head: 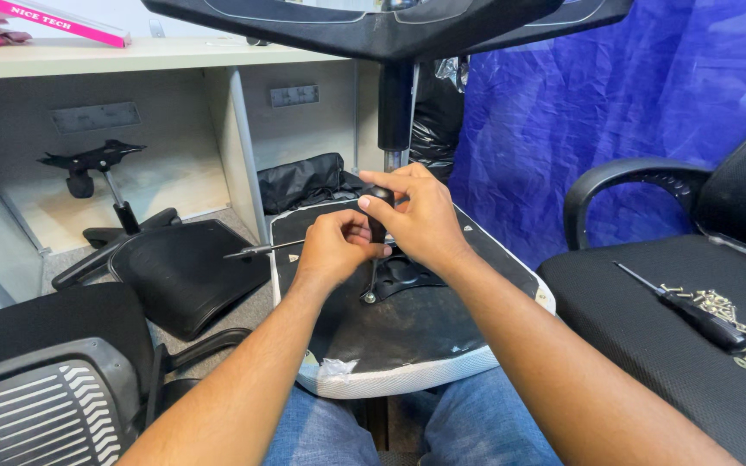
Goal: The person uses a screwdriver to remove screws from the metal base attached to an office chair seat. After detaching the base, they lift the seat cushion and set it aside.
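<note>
An upturned chair seat (442, 332) with a black underside and white rim rests on my lap. My right hand (420, 216) grips the black handle of a screwdriver (377, 216) held upright, its shaft tip down on the seat near a black metal plate (407, 274). My left hand (336, 246) closes its fingers around the lower handle and shaft. A thin metal lever (256, 250) sticks out to the left from under my hands. A chair base with its gas column (395, 103) hangs upside down above.
On the right stands an office chair (649, 336) whose seat carries a second screwdriver (692, 312) and several loose screws (736, 315). A chair back (45, 388) sits at lower left. A loose seat pad (183, 267) and chair mechanism (97, 164) lie under the desk. Blue plastic sheet (563, 121) hangs behind.
</note>
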